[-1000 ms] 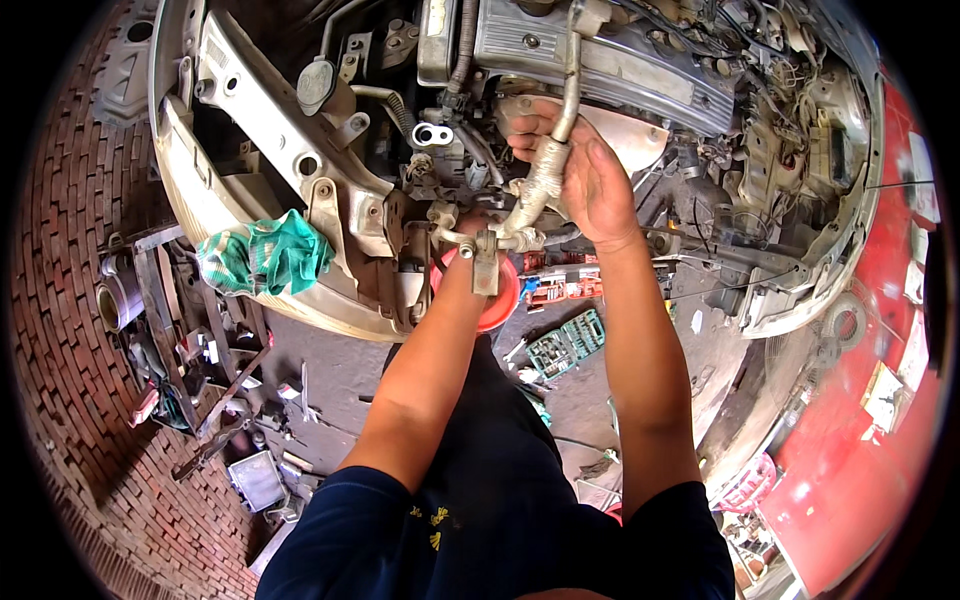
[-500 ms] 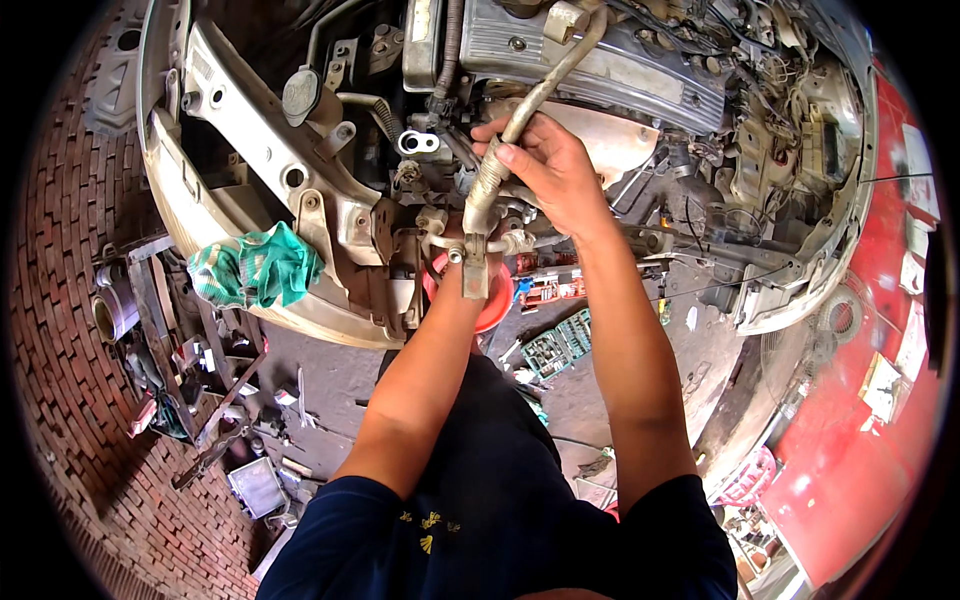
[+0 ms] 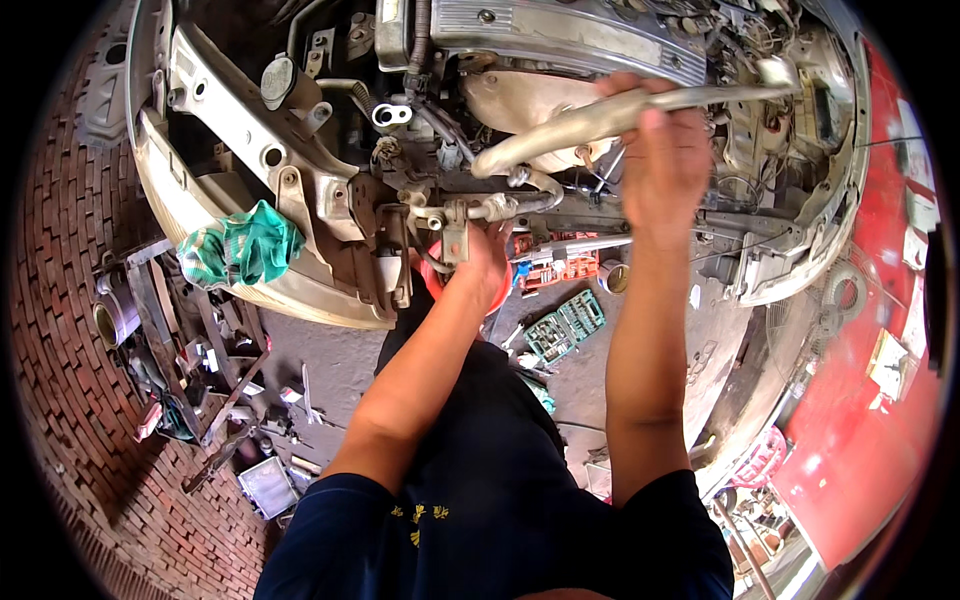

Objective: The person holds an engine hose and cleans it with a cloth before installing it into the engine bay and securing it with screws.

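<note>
My right hand [image 3: 668, 160] grips a long bent metal pipe [image 3: 575, 131], slightly blurred, held sideways across the front of the engine. My left hand [image 3: 482, 262] is lower, against a small bracket [image 3: 455, 235] on a pipe assembly [image 3: 496, 208] at the front of the bay; its fingers are mostly hidden there. Behind that hand sits a red basin [image 3: 496, 298]. The engine cover [image 3: 560, 30] lies above the pipe, with a pale metal shield [image 3: 500, 100] below the cover.
A green cloth [image 3: 245, 245] hangs over the front bumper [image 3: 335, 315]. Below the car are an open green socket case [image 3: 563, 325] and red tool trays [image 3: 560, 263]. Metal scrap and parts [image 3: 205, 360] lie left beside brick paving [image 3: 75, 300]; a red panel [image 3: 840, 480] is at the right.
My right hand has moved up and rightward, swinging the pipe from steeply upright to nearly level, its far end now over the engine's right side. My left hand stays low, showing slightly more.
</note>
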A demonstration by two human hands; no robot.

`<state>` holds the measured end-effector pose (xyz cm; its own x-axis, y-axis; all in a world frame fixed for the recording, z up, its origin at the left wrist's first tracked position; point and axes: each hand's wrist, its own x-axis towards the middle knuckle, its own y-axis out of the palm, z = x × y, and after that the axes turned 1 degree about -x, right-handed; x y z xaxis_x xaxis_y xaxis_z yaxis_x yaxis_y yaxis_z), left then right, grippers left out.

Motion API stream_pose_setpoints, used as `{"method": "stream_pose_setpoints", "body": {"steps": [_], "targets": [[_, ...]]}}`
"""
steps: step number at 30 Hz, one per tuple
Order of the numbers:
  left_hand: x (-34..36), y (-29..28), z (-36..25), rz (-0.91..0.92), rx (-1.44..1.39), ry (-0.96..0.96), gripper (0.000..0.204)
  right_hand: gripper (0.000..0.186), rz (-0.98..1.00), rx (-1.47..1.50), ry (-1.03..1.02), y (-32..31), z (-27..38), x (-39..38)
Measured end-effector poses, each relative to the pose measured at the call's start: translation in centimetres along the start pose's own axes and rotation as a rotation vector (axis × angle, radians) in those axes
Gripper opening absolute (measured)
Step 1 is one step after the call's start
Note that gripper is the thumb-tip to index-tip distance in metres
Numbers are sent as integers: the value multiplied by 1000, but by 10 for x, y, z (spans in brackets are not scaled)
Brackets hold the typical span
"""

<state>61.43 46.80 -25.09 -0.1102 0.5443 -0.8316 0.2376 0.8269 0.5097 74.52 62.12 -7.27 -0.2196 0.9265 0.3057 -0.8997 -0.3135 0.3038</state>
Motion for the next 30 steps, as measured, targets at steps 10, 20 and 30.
{"method": "stream_pose_setpoints", "body": {"steps": [10,20,30], "targets": [[-114,-32,-1,224,431,-20,36,53,120,193,-223,-15,209,13],[-140,-35,-11,399,366,55,34,34,723,-1865,39,-21,184,-27],[-37,18,10,219,-70,-84,39,30,1180,-2136,146,-31,114,-3]]}}
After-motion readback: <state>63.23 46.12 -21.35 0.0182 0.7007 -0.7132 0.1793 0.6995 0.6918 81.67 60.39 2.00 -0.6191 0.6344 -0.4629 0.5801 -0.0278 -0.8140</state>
